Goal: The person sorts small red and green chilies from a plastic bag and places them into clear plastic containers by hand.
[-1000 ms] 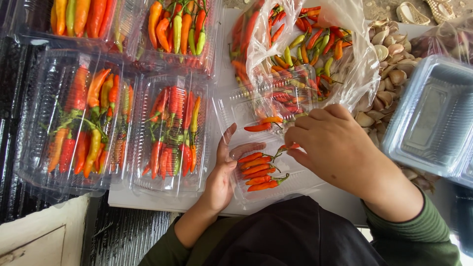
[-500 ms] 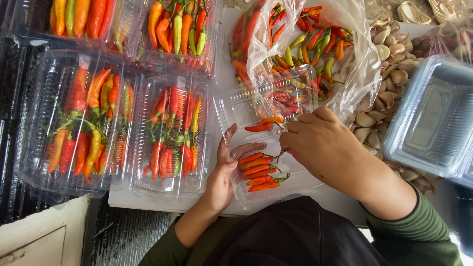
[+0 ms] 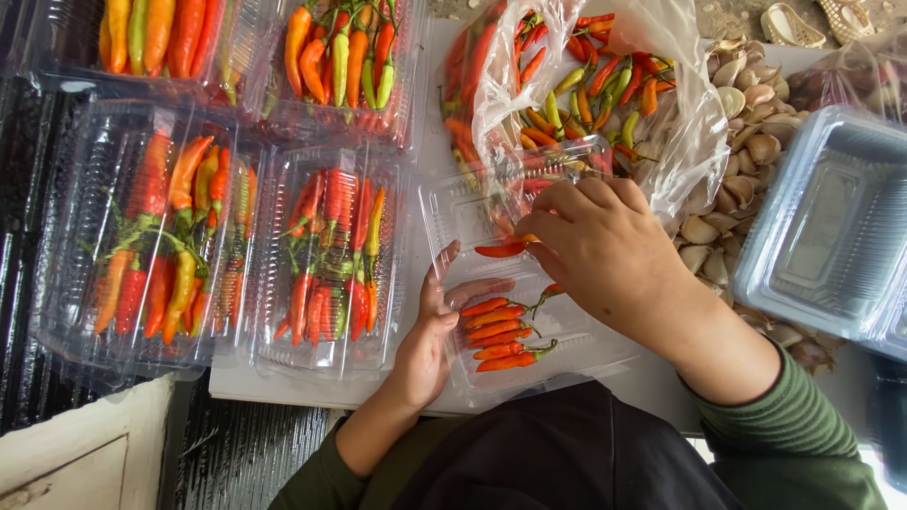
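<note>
An open clear plastic clamshell box (image 3: 586,351) lies in front of me with several small red chillies (image 3: 505,332) in its near half. My left hand (image 3: 433,332) rests on the box's left edge, fingers spread over the chillies. My right hand (image 3: 605,247) hovers over the box's lid and pinches a red chilli (image 3: 501,249) by one end. Just beyond it lies a clear plastic bag (image 3: 605,85) of loose red, orange and green chillies.
Closed clear boxes packed with chillies (image 3: 326,260) (image 3: 156,246) (image 3: 345,57) (image 3: 156,38) fill the left and far side. A heap of garlic cloves (image 3: 732,142) lies right of the bag, with stacked empty clear trays (image 3: 831,222) at the right. A dark grate (image 3: 236,453) shows near left.
My right hand has moved a little left and up over the box lid, and it holds a red chilli there. My left hand has stayed on the box.
</note>
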